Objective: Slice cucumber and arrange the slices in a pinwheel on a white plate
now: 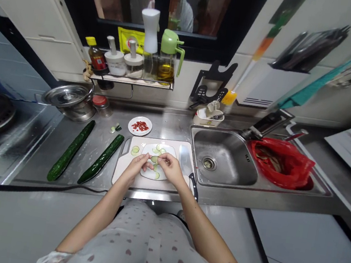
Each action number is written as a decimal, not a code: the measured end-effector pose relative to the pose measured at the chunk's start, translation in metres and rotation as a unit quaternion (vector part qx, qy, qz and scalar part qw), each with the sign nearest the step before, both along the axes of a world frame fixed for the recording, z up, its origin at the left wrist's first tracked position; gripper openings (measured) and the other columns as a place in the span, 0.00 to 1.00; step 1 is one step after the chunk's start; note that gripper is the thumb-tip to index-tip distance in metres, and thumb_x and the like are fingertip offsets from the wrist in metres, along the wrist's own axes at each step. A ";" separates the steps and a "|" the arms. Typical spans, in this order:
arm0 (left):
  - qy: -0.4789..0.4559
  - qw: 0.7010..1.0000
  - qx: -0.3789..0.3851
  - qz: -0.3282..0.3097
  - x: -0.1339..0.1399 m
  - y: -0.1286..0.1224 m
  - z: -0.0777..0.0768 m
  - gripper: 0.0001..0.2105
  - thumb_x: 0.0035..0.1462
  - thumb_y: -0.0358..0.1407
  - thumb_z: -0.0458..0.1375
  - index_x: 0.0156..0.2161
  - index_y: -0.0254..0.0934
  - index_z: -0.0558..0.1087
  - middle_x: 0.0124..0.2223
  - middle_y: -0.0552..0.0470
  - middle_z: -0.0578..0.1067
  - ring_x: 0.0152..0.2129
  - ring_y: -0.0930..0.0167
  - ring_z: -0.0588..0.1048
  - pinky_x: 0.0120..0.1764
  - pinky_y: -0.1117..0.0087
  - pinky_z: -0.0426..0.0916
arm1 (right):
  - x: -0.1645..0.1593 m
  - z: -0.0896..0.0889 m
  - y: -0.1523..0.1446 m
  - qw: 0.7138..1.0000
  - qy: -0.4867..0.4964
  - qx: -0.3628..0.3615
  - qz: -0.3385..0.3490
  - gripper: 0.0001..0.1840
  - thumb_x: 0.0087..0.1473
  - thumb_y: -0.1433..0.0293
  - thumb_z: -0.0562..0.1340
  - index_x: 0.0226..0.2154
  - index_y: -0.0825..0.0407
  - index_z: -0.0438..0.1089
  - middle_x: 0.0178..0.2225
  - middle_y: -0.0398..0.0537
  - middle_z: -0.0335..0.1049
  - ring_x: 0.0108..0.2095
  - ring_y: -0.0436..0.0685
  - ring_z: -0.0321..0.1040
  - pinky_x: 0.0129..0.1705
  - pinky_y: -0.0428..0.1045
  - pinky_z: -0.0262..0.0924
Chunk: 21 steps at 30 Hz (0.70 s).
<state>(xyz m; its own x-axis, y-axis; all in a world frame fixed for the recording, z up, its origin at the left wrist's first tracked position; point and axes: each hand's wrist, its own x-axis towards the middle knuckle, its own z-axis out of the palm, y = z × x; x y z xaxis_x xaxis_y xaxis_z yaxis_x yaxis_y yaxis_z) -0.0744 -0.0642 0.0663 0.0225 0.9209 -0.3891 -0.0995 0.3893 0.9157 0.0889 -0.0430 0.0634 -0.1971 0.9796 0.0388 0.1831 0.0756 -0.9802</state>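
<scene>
My left hand [139,166] and my right hand [170,167] meet over a white plate [143,173]. Between their fingertips is a thin cucumber slice [154,159], and the fingers of both hands are closed around its edges. More pale green cucumber slices [159,149] lie on the plate. Under the plate is a cutting board [125,172], with a small pile of slices [135,149] at its left. A knife [186,158] with a black handle rests along the board's right side.
Two whole cucumbers [72,151] lie to the left, near cucumber ends [113,130]. Chopped red pieces fill a small plate [131,125] behind the board. A sink [221,180] with a red bag [282,176] is at the right. Bottles stand on a rack [130,81] behind.
</scene>
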 end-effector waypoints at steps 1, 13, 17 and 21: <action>-0.012 1.000 -0.006 -0.005 0.001 0.000 0.000 0.27 0.49 0.58 0.57 0.40 0.34 0.74 0.24 0.51 0.75 0.18 0.76 0.64 0.23 0.74 0.52 | 0.000 0.000 0.000 1.000 -0.001 0.001 0.005 0.08 0.51 0.63 0.61 0.30 0.51 0.68 0.29 0.42 0.71 0.32 0.51 0.66 0.37 0.47 0.61; -0.051 0.995 0.072 0.053 0.002 0.001 0.005 0.24 0.37 0.42 0.69 0.43 0.36 0.75 0.24 0.60 0.65 0.23 0.78 0.65 0.29 0.76 0.59 | 0.007 0.001 0.005 0.998 0.035 -0.028 0.049 0.13 0.50 0.58 0.63 0.27 0.51 0.67 0.24 0.40 0.66 0.27 0.50 0.64 0.31 0.46 0.61; -0.002 0.994 0.095 0.057 0.002 -0.001 -0.002 0.20 0.38 0.41 0.68 0.39 0.36 0.74 0.26 0.59 0.65 0.24 0.77 0.66 0.31 0.75 0.60 | 0.012 -0.004 0.009 0.998 0.004 -0.029 0.060 0.12 0.50 0.59 0.63 0.29 0.52 0.68 0.23 0.39 0.65 0.25 0.49 0.62 0.28 0.45 0.59; 0.063 0.990 0.118 0.051 0.000 -0.002 -0.013 0.17 0.38 0.40 0.67 0.36 0.36 0.74 0.27 0.57 0.68 0.24 0.77 0.64 0.30 0.74 0.59 | 0.017 -0.010 0.014 0.996 -0.064 -0.004 0.056 0.09 0.50 0.62 0.63 0.30 0.52 0.70 0.23 0.38 0.65 0.25 0.48 0.60 0.29 0.44 0.56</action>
